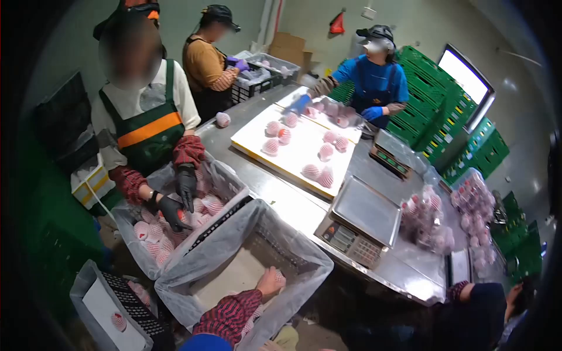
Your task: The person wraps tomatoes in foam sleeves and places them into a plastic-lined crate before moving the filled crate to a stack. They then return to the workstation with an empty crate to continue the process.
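Netted fruit [280, 279] is inside the lined crate [225, 272], toward its right inner wall as seen. It sits at the fingertips of the left hand [268, 285], on the hand's right-hand side in view, touching. Fingers closed round it from the left and above; fingertips partly hidden, so exact contacts can't be read. Whether it rests on the crate bottom or is just off it: can't tell. Looks roundish, no clear long axis, pink-and-white striped foam net, partly covered by the hand; fruit skin not readable.

Left hand is bare and clearly the nearer one, its arm in a red-and-dark checked sleeve [231, 313] reaching in from the lower left. Right hand not clearly shown; a skin-toned patch at the bottom edge may be it, state of its fingers can't be told, nor whether it touches anything.

More netted fruits [249, 326] lie just beside the checked sleeve, low in the same crate. Crate has a translucent liner over its rim, pale bottom visible.

Directly beside it, to the left: second lined crate [136, 254], many netted fruits in it, a co-worker's dark-gloved hands [172, 213] among them. Behind: metal surface [281, 216] with a scale [366, 210], a bright white panel [252, 131] carrying netted fruits, and bagged fruit [427, 219] farther right
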Demonstrator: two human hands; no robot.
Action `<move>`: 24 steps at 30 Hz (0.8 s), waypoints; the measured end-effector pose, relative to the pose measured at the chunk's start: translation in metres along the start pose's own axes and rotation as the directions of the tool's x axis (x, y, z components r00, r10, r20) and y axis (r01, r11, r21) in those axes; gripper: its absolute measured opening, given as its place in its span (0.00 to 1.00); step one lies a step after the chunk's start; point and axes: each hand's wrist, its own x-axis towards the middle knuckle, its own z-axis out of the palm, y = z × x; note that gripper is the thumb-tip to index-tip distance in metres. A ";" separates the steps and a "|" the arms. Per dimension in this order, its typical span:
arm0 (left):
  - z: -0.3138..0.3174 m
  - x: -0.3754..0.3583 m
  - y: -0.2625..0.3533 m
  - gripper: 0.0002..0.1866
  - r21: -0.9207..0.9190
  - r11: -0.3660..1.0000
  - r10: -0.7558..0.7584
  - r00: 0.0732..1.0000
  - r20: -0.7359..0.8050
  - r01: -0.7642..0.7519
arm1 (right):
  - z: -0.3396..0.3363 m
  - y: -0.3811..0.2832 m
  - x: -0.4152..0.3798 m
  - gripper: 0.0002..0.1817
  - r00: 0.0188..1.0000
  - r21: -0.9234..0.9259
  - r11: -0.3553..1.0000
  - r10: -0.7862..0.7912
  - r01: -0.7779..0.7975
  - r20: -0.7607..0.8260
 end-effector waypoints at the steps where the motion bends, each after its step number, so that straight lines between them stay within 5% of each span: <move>1: -0.004 0.001 -0.007 0.31 -0.302 0.941 -0.155 0.988 0.011 0.151 | 0.001 -0.013 0.014 0.10 0.998 -0.039 0.998 -0.056 0.057 0.043; 3: -0.022 -0.006 -0.026 0.34 -0.237 0.970 -0.063 0.997 -0.043 0.051 | -0.001 -0.011 0.057 0.09 0.986 -0.067 0.990 -0.118 0.127 0.114; 5: -0.080 -0.067 0.013 0.36 -0.604 0.797 -0.112 0.985 -0.134 0.008 | 0.018 -0.070 0.102 0.09 0.940 0.002 0.970 -0.237 0.244 0.244; 7: -0.110 -0.103 0.039 0.35 -0.686 0.728 -0.127 0.980 -0.153 -0.013 | 0.040 -0.095 0.136 0.08 0.863 0.072 0.916 -0.397 0.395 0.311; 9: -0.134 -0.136 0.076 0.29 -0.906 0.416 -0.183 0.968 -0.170 -0.080 | 0.054 -0.090 0.186 0.13 0.771 0.006 0.937 -0.291 0.349 0.566; 15: -0.118 -0.192 0.149 0.20 -0.951 0.180 -0.448 0.840 -0.306 -0.250 | 0.112 -0.148 0.212 0.16 0.457 0.154 0.915 -0.326 0.373 0.827; 17: -0.107 -0.194 0.161 0.19 -0.892 0.319 -0.452 0.776 -0.440 -0.320 | 0.122 -0.146 0.210 0.17 0.411 0.154 0.899 -0.333 0.411 0.849; 20: -0.111 -0.199 0.179 0.17 -0.674 0.706 -0.426 0.630 -0.649 -0.217 | 0.130 -0.148 0.201 0.21 0.385 0.220 0.885 -0.387 0.410 0.838; 21: -0.115 -0.197 0.182 0.17 -0.672 0.707 -0.425 0.628 -0.651 -0.218 | 0.131 -0.147 0.199 0.21 0.382 0.222 0.884 -0.389 0.411 0.838; 23: -0.122 -0.194 0.188 0.15 -0.330 0.935 -0.200 0.573 -0.795 -0.132 | 0.131 -0.149 0.194 0.17 0.419 0.221 0.935 -0.324 0.276 0.848; 24: -0.126 -0.193 0.193 0.15 -0.323 0.936 -0.190 0.572 -0.798 -0.139 | 0.132 -0.151 0.192 0.17 0.419 0.229 0.932 -0.334 0.281 0.844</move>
